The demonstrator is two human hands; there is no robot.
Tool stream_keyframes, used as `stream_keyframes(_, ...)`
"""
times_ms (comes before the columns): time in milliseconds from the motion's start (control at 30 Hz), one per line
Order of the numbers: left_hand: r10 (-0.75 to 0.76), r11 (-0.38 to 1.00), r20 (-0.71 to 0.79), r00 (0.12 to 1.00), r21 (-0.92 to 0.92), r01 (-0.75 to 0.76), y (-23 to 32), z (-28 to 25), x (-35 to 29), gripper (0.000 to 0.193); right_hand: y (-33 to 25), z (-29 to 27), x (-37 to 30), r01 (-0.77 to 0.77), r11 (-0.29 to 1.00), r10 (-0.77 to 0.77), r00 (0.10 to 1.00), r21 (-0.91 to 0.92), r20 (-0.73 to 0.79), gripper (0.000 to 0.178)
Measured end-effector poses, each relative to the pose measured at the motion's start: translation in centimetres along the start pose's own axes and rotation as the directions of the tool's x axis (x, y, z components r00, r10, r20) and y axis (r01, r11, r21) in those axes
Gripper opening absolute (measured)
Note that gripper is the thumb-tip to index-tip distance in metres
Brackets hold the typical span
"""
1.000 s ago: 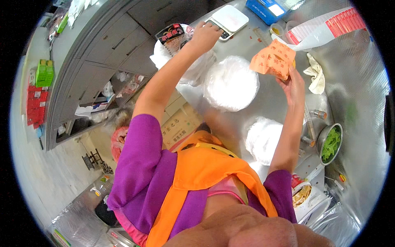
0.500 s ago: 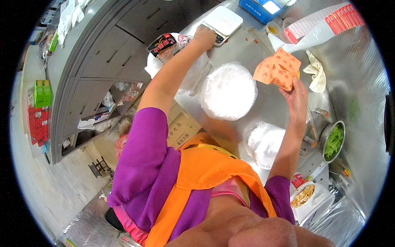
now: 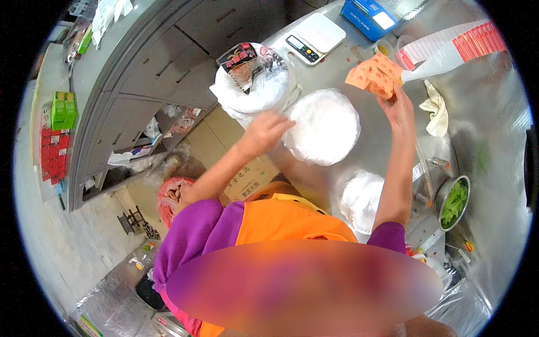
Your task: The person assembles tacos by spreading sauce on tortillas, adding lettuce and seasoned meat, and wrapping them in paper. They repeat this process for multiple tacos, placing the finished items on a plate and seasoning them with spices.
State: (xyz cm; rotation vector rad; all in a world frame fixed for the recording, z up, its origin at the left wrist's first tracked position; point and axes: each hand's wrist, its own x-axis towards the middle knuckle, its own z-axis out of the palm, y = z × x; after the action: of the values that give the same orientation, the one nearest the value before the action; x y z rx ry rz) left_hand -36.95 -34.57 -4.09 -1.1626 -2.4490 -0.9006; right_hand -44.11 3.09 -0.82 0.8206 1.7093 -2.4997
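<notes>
Right grip pinches the orange packet (image 3: 375, 76) above the worktop's (image 3: 494, 129) far edge; right hand (image 3: 400, 109) unchanged. Left hand (image 3: 265, 132) has left the scale (image 3: 313, 36), now loosely open, empty, touching the wrapped bowl (image 3: 323, 126).

Torso (image 3: 303, 286) blurred out. Packet (image 3: 375, 74) print too small to tell. Bowl (image 3: 321, 126) contents veiled by plastic wrap. Right hand (image 3: 400, 109) fingertips hidden behind packet.
</notes>
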Motion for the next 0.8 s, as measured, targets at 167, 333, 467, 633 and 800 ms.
stream_keyframes(167,-0.407,0.907,-0.016,0.913,-0.130,0.401,-1.3,6.7,-7.1,0.027,1.7,3.5,5.8,-0.071,0.996,0.071,0.997,0.052,-0.003,0.037)
stream_keyframes(333,-0.331,0.943,0.038,0.943,0.046,0.329,-2.7,9.5,-8.2,0.024,3.9,6.9,10.0,-0.092,0.991,0.096,0.995,0.101,-0.028,0.037)
stream_keyframes(467,-0.352,0.935,0.059,0.934,0.065,0.348,-2.4,9.3,-8.1,0.025,5.3,9.1,12.7,-0.103,0.989,0.107,0.993,0.108,-0.039,0.036)
stream_keyframes(633,-0.374,0.927,0.114,0.920,0.035,0.373,-2.5,9.2,-8.5,0.030,7.1,10.8,14.8,-0.102,0.986,0.108,0.993,0.135,-0.040,0.035)
stream_keyframes(800,-0.359,0.933,0.087,0.929,0.010,0.359,-2.4,9.0,-8.3,0.027,7.3,11.7,15.7,-0.090,0.987,0.094,0.995,0.130,-0.026,0.034)
